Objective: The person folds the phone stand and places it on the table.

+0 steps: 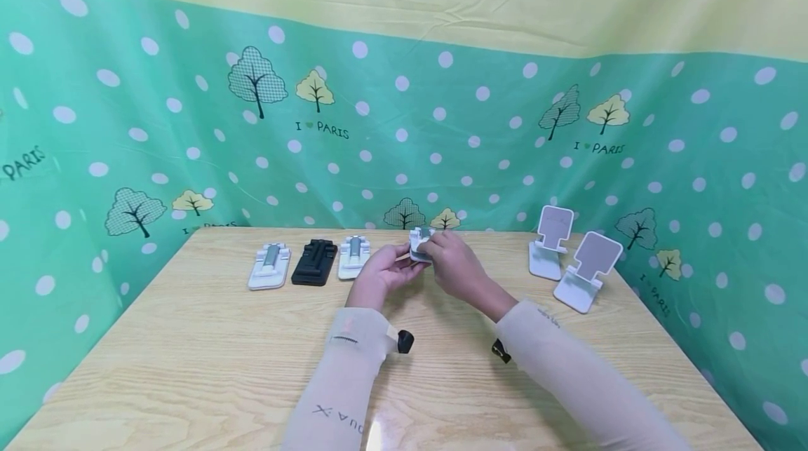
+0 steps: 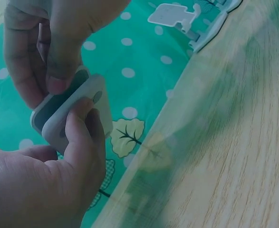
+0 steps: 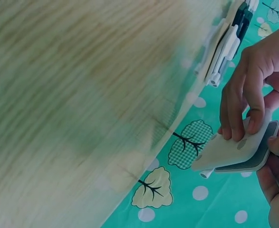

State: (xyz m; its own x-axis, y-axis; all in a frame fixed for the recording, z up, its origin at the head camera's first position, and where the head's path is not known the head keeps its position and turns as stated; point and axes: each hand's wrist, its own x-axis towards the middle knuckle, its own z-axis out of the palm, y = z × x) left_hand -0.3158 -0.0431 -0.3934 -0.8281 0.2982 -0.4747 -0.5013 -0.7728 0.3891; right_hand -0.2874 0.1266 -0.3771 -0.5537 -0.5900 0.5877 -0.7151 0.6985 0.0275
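Observation:
A white folding phone stand (image 1: pixel 418 246) is held between both hands over the far middle of the table. My left hand (image 1: pixel 390 270) grips its white base, fingers on the underside with its oval pads, in the left wrist view. Opposite, my right hand (image 1: pixel 456 265) pinches the grey-faced plate (image 2: pixel 65 99) between thumb and fingers. Plate and base lie close together at a narrow angle, as the right wrist view shows with the stand's base (image 3: pixel 234 145) near the left fingers (image 3: pixel 236 116).
Folded stands lie to the left: a white one (image 1: pixel 269 266), a black one (image 1: pixel 314 263) and another white one (image 1: pixel 353 256). Two unfolded white stands stand to the right, one farther back (image 1: pixel 546 244), one nearer (image 1: pixel 588 271). A green dotted cloth (image 1: pixel 442 135) hangs behind the wooden table (image 1: pixel 208 367).

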